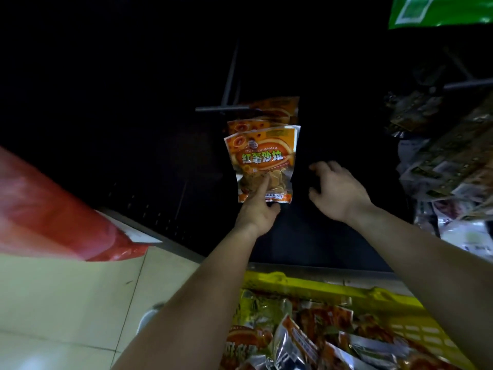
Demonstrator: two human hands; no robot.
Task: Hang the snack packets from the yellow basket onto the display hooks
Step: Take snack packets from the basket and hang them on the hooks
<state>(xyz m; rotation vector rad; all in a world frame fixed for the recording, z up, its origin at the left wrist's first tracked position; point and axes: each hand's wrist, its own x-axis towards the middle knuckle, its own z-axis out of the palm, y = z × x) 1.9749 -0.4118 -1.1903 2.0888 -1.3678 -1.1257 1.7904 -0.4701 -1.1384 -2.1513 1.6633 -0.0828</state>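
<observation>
An orange snack packet point(262, 156) hangs at the front of a short row of like packets on a dark display hook point(213, 109). My left hand point(257, 209) grips its bottom edge, index finger laid up the front. My right hand point(337, 186) hovers just right of the packet, fingers spread, holding nothing. Below, at the bottom right, the yellow basket point(306, 285) holds several orange and silver snack packets point(301, 340).
Dark shelving fills the background. A red bag point(53, 209) hangs at the left over a pale tiled floor point(66, 303). More hanging packets point(448, 166) crowd the right edge, and a green packet point(440, 9) hangs at the top right.
</observation>
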